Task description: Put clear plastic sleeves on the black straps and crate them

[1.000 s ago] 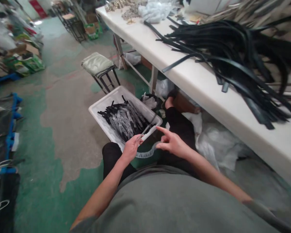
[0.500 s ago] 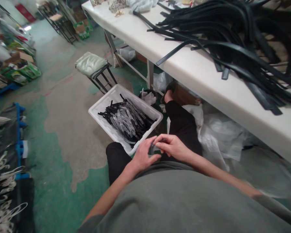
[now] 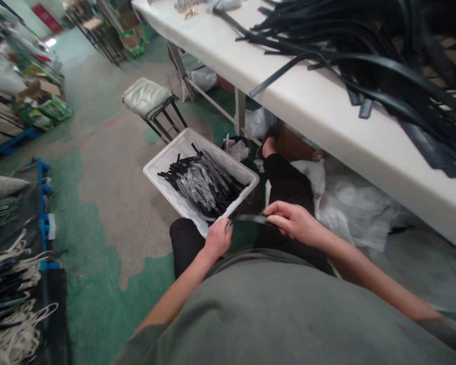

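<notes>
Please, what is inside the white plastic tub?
The white plastic tub holds a heap of black and greyish-white strips. What lies beneath the heap cannot be seen. The left hand hides part of the near rim.

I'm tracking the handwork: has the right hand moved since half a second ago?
Yes: against the white tub, the right hand has moved rightward in the picture, away from the left hand; a dark strip spans between them.
</notes>
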Demonstrator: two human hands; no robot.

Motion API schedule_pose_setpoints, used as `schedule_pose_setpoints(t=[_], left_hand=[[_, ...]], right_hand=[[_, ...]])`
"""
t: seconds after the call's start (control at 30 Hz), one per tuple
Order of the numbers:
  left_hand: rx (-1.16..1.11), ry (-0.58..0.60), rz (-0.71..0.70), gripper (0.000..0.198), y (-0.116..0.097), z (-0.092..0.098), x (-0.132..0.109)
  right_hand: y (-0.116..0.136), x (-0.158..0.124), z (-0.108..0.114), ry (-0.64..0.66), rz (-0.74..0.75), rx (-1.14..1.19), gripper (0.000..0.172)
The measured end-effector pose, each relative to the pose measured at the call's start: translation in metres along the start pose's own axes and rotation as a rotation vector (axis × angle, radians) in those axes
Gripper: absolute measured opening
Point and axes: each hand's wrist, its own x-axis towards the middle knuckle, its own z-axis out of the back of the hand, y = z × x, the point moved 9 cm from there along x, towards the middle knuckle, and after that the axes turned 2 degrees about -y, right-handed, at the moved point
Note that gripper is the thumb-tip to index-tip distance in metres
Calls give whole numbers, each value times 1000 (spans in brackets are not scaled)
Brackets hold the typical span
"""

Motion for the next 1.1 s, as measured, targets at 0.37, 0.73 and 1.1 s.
schedule_pose_setpoints(t=[0.37, 0.73, 1.1], left_hand=[[-63, 159, 73, 23, -8, -10, 6], [-1098, 326, 567, 44, 20, -26, -26], [-1734, -282, 1028, 51, 55, -58, 30]], right_hand=[[-4, 20, -17, 154, 81, -423, 54], [27, -18, 0, 164, 117, -10, 37], [24, -83, 18, 437, 70, 104, 31]])
